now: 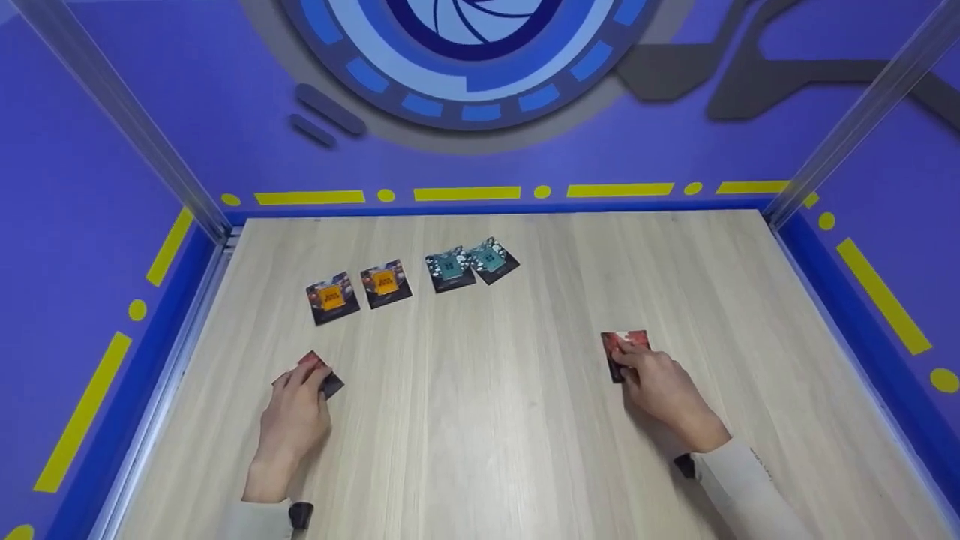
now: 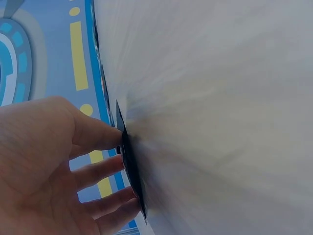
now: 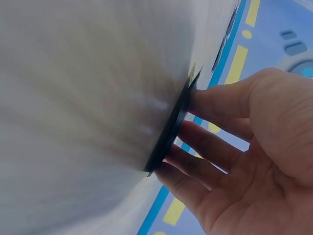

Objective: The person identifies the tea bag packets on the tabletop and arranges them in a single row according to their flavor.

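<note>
On the left of the table, my left hand (image 1: 294, 420) rests its fingertips on a red-and-black card (image 1: 330, 384), which lies turned at an angle. The left wrist view shows this card (image 2: 131, 169) almost edge-on, with the thumb and fingers spread along its upper face. My right hand (image 1: 664, 382) touches another red-and-black card (image 1: 611, 356) on the right side and covers much of it. Seen from the right wrist, the dark card (image 3: 171, 129) is edge-on under the thumb and fingertips, with two thin edges parting at its top end.
Two orange-and-black cards, one at the left (image 1: 332, 298) and one beside it (image 1: 386, 283), lie beyond my left hand. Farther back are two teal-and-black cards (image 1: 450, 268) (image 1: 493, 259), side by side. Blue-purple walls (image 1: 480, 169) bound the wooden table (image 1: 480, 420).
</note>
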Demonstrator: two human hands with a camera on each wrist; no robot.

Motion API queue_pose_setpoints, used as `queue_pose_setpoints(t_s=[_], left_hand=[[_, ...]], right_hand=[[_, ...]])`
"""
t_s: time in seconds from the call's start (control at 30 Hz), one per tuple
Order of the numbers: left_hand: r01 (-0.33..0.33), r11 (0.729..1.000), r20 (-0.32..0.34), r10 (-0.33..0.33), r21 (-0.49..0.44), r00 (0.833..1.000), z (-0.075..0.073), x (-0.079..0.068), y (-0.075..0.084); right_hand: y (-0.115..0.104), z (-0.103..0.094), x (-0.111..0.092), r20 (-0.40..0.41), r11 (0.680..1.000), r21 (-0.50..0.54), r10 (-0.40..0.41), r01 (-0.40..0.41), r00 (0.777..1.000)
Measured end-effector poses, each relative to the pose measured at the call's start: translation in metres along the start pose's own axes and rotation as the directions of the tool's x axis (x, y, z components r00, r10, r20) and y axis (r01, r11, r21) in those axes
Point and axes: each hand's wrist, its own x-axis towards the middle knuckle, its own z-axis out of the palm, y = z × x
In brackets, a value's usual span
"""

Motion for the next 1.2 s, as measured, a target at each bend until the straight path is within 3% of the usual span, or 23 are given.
queue_pose_setpoints(t_s=[0.5,0.67,0.8,1.2], left_hand=[[-0.029,1.0,-0.034,0.029,0.009,0.999,0.001,-0.001,0.001],[-0.091,0.996,-0.04,0.09,-0.013,0.995,0.004,0.0,0.0],[-0.132,0.991,-0.052,0.131,-0.018,0.99,0.008,0.001,0.005],[-0.161,0.987,-0.011,0.161,0.017,0.987,0.016,0.007,0.024]], right_hand=[[0.023,-0.011,-0.009,0.001,0.999,-0.01,0.031,-0.031,1.0],[0.028,-0.014,-0.011,0.006,0.999,-0.016,0.034,-0.034,0.999],[0.027,-0.015,-0.01,-0.002,0.999,-0.021,0.024,-0.024,1.0],[0.025,-0.013,-0.011,-0.026,0.999,-0.031,0.023,-0.024,0.999]])
